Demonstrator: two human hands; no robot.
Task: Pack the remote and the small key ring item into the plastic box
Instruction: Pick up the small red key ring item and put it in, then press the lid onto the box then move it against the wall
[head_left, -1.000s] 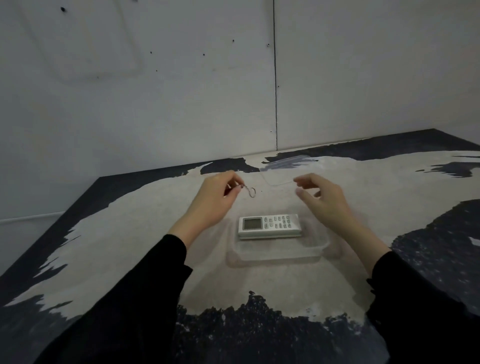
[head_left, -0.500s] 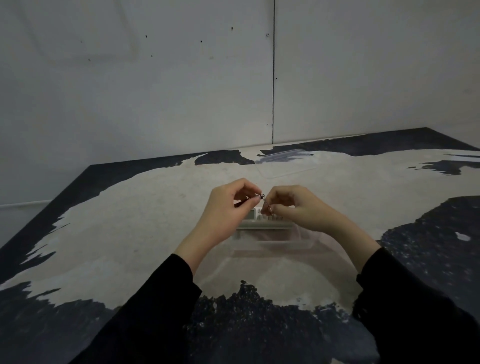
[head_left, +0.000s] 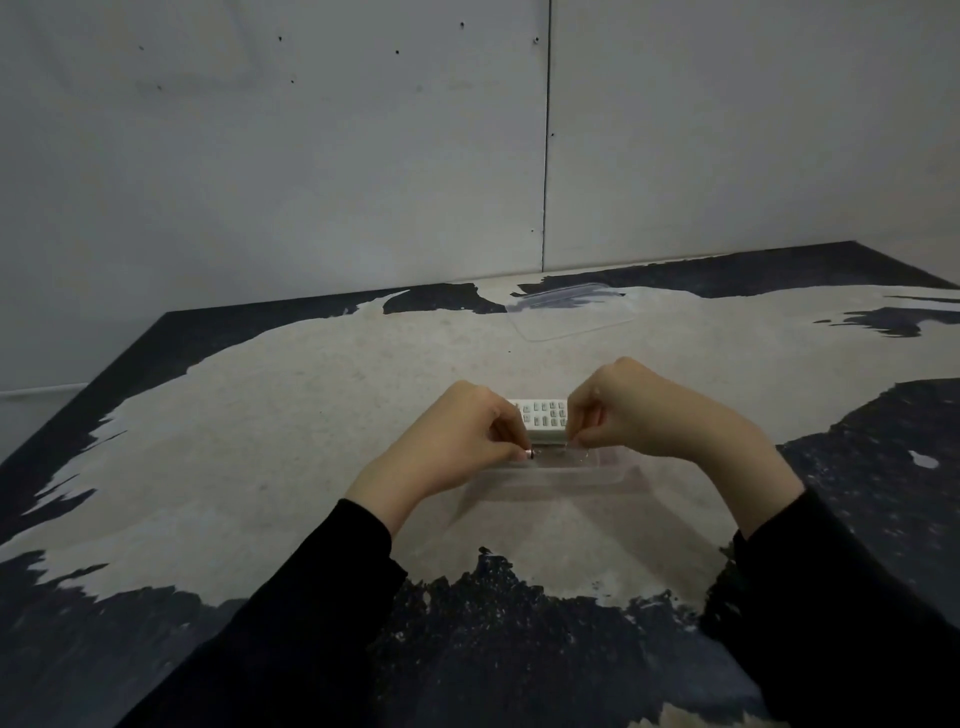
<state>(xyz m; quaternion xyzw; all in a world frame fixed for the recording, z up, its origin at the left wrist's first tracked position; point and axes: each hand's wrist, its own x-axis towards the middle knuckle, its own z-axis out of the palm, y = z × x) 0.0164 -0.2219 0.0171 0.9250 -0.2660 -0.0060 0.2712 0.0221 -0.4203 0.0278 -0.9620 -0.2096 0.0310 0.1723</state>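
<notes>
- The table (head_left: 291, 415), worn pale in the middle and dark at its edges, carries everything; a clear lid (head_left: 571, 312) lies at the far side, well apart from the hands — set aside, I judge, so the box stays open for packing.
- The plastic box (head_left: 561, 475) sits near the person, its clear rim showing just below the hands.
- The remote (head_left: 544, 418) lies flat inside the box toward its far wall, buttons up, so that half of the packing looks done.
- The left hand (head_left: 452, 441) and right hand (head_left: 639, 410) are both curled knuckles-up over the box, fingertips pinched and pointing down and inward.
- The small key ring item (head_left: 531, 455) is pinched at the left fingertips; the right seems to pinch its other end — too small and dim to be sure — probably to lower it in.
</notes>
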